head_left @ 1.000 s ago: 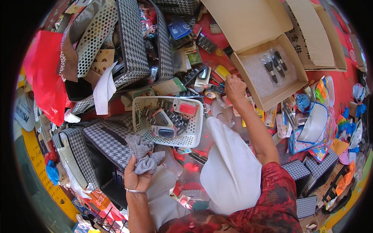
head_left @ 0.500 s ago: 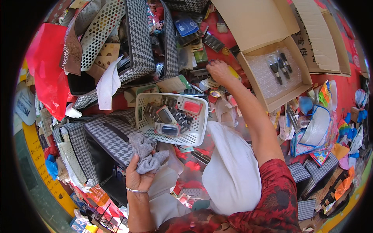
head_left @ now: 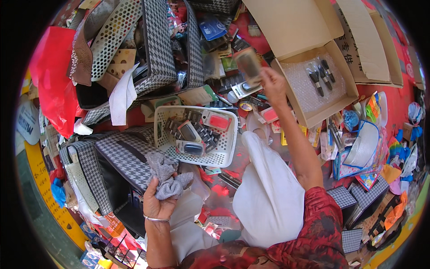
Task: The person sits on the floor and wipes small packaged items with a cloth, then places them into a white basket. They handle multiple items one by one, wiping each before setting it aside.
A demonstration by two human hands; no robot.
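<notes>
My left hand [head_left: 157, 205], with a silver bangle at its wrist, is closed around a crumpled grey cloth [head_left: 168, 177]. Just beyond it stands a white perforated basket [head_left: 222, 158] holding clear packs with red and black oval pieces and several small dark pieces. My right hand [head_left: 273, 84] is farther out, pinching the edge of a flat, see-through pack [head_left: 248, 63] with a dark middle, blurred by motion. Beneath that pack lies a white-edged pack with a dark oval piece [head_left: 247, 88]. A pack with a red piece [head_left: 269, 114] lies near my right wrist.
An opened cardboard box [head_left: 354, 99] with bubble wrap and black-handled brushes [head_left: 322, 77] stands right of my right hand. Houndstooth storage boxes [head_left: 157, 42] crowd the left, one [head_left: 127, 157] close to my left hand. A blue-edged clear bag [head_left: 358, 154] lies at right.
My right hand has risen from the pile and shifted right, lifting the see-through pack. The white-edged pack beneath now shows. My left hand keeps hold of the cloth.
</notes>
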